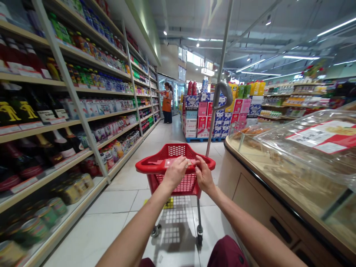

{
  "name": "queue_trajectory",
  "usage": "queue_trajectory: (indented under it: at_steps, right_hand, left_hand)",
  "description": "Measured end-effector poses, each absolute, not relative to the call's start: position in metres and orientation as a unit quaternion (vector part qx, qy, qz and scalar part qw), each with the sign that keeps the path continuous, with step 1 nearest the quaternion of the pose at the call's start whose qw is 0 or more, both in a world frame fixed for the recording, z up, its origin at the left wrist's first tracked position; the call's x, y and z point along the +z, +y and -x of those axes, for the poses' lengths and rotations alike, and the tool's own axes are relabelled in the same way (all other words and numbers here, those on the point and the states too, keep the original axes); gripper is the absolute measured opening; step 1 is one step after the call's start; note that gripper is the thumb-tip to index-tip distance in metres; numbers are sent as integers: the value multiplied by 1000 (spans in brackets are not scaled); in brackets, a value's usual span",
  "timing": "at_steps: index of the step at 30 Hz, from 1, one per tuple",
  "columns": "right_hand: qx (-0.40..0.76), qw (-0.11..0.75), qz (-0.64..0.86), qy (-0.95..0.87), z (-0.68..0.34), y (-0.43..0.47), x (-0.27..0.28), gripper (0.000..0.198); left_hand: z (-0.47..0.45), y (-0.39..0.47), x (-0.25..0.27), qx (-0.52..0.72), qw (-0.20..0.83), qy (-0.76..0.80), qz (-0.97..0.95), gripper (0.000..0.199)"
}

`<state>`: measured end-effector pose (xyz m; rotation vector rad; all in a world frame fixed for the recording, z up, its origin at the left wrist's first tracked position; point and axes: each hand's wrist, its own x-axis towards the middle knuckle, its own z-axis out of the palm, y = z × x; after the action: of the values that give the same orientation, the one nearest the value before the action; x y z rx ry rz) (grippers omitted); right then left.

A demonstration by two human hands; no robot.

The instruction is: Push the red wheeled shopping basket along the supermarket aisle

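A red plastic shopping cart (141, 166) stands directly in front of me. My left hand (175, 171) lies over its handle, with the fingers bent and pressed together. A small pale, crinkled thing (189, 163) shows at those fingertips; its kind is too small to make out. Close on the right, my right hand (205, 175) is at the handle's right part, its fingers loosely curled and a gap left beside the thumb. Whether it touches the small thing I cannot tell. A grey pole with a looped grip (223, 95) rises from the cart's right side.
Shelves of bottles and cans (91, 85) line the left side. A wooden counter (250, 193) with clear plastic food boxes (311, 141) runs along the right. Stacked cartons (205, 118) stand ahead. A person in an orange apron (167, 102) is farther down the tiled aisle (164, 135).
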<state>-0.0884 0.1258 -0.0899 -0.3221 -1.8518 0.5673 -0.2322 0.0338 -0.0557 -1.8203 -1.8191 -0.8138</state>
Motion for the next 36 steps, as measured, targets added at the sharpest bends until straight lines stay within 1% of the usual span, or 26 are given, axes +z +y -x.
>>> queue_trajectory:
  at_steps: [4, 6, 10, 12, 17, 19, 22, 24, 26, 30, 33, 36]
  right_hand:
    - [272, 553, 150, -773, 84, 133, -90, 45]
    - [273, 558, 156, -768, 85, 133, -90, 44]
    - [266, 552, 142, -777, 83, 130, -88, 42]
    - [269, 542, 132, -785, 81, 131, -89, 41]
    - [268, 563, 150, -767, 81, 133, -89, 43]
    - [261, 568, 155, -765, 85, 132, -88, 43]
    - [257, 559, 141, -776, 87, 133, -88, 42]
    - [266, 551, 131, -780, 86, 136, -88, 41]
    - [286, 550, 124, -774, 83, 141, -88, 42]
    - [302, 562, 148, -755, 84, 148, -88, 41]
    - [291, 562, 167, -756, 88, 147, -88, 39]
    - [302, 544, 156, -767, 86, 147, -89, 40]
  left_hand:
    - [262, 16, -53, -294, 213, -735, 573, 26]
    - [262, 15, -53, -305, 216, -753, 543, 26]
    - [229, 31, -55, -317, 224, -676, 626, 27]
    - [230, 30, -53, -303, 216, -667, 645, 26]
    - [266, 10, -49, -301, 203, -769, 526, 27]
    - [253, 19, -53, -301, 213, -750, 549, 29]
    - [218, 40, -59, -287, 234, -659, 654, 29]
    - [217, 42, -60, -278, 234, -628, 688, 29]
    - [240, 28, -57, -276, 219, -663, 660, 28]
    - [286, -2, -50, -288, 184, -775, 531, 27]
    - [264, 11, -51, -308, 187, -767, 531, 27]
    - [228, 33, -49, -314, 192, -706, 605, 26]
